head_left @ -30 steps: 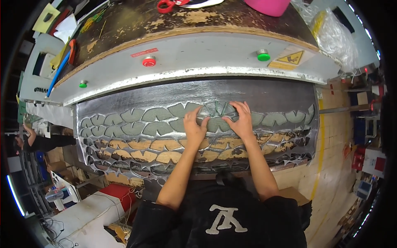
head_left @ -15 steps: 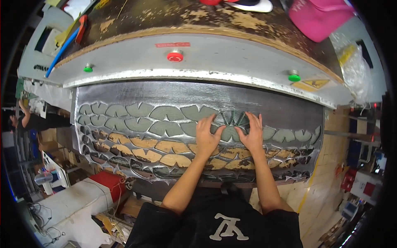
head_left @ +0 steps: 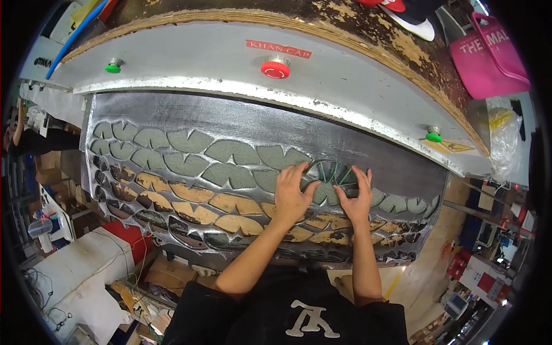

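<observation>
A grey sheet (head_left: 190, 118) lies on the bed of a press, cut through with several rows of leaf-like shapes; the tan board shows through the lower rows. My left hand (head_left: 290, 196) and my right hand (head_left: 356, 200) rest side by side on the sheet's right part. Between them sits a metal cutting die (head_left: 332, 174) with green cross bars. My fingers grip its left and right rims. The die's lower part is hidden behind my hands.
The press's grey head (head_left: 230, 63) overhangs the sheet, with a red round button (head_left: 276, 68) and two green buttons (head_left: 113, 67) (head_left: 433, 137). A pink bag (head_left: 489, 54) lies on the worn top. A white table (head_left: 75, 270) and a red box (head_left: 135, 238) stand lower left.
My view has swung, so the press now looks tilted down to the right. My hands have drawn a little closer together, and the die's green bars now show between them.
</observation>
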Action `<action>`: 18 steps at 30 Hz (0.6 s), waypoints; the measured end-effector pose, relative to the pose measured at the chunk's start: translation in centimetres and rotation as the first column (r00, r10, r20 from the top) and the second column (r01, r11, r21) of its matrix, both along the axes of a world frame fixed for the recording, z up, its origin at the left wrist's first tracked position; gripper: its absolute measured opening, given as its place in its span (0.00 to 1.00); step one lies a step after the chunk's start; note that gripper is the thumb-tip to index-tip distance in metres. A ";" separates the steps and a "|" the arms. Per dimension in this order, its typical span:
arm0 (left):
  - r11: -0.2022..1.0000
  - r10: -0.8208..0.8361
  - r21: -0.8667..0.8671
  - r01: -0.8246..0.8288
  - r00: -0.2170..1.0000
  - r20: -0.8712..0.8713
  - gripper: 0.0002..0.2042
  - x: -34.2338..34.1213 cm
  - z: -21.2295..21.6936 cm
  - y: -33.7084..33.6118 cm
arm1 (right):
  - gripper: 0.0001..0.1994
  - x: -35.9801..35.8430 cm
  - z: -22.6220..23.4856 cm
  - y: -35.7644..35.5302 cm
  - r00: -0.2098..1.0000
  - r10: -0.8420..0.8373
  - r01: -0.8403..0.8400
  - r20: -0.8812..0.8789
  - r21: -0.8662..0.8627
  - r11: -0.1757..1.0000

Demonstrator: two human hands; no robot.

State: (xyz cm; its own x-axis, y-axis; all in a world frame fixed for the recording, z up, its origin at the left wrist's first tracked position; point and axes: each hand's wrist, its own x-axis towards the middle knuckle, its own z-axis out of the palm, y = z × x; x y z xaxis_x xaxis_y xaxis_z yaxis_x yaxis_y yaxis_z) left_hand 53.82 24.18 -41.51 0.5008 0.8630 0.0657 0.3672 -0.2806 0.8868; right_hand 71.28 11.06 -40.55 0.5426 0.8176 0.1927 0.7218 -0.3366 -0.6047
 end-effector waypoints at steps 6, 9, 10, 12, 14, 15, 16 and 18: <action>0.994 -0.052 0.092 0.057 0.997 -0.055 0.27 0.1 0.2 0.1 | 0.35 -0.2 0.1 -0.4 0.999 -0.031 0.031 0.016 -0.014 0.999; 0.989 -0.036 0.140 0.046 0.997 -0.069 0.27 0.1 -0.2 0.1 | 0.34 -0.1 0.0 0.0 1.000 -0.018 0.018 0.004 -0.026 0.999; 0.988 -0.060 0.136 0.069 0.996 -0.071 0.27 0.0 -0.2 -0.1 | 0.34 -0.2 -0.1 -0.2 0.999 -0.041 0.041 0.001 -0.031 0.999; 0.989 -0.050 0.134 0.060 0.996 -0.071 0.26 0.2 -0.4 0.3 | 0.35 0.1 -0.1 0.0 1.000 -0.009 0.010 0.003 -0.010 1.000; 0.984 -0.062 0.161 0.074 0.995 -0.073 0.26 0.2 -0.6 0.1 | 0.35 0.0 0.0 -0.2 0.999 -0.034 0.034 -0.007 -0.008 0.999; 0.985 -0.049 0.159 0.062 0.995 -0.083 0.27 0.2 -0.6 0.1 | 0.35 0.0 0.0 -0.1 1.000 -0.023 0.023 -0.017 -0.004 1.000; 0.986 -0.033 0.159 0.048 0.995 -0.094 0.27 0.2 -0.6 0.2 | 0.35 0.1 0.0 0.1 1.000 -0.009 0.010 -0.028 0.002 1.000; 0.984 -0.024 0.172 0.042 0.994 -0.109 0.28 0.2 -0.6 0.2 | 0.34 0.1 0.1 0.0 1.000 -0.006 0.006 -0.011 0.032 0.999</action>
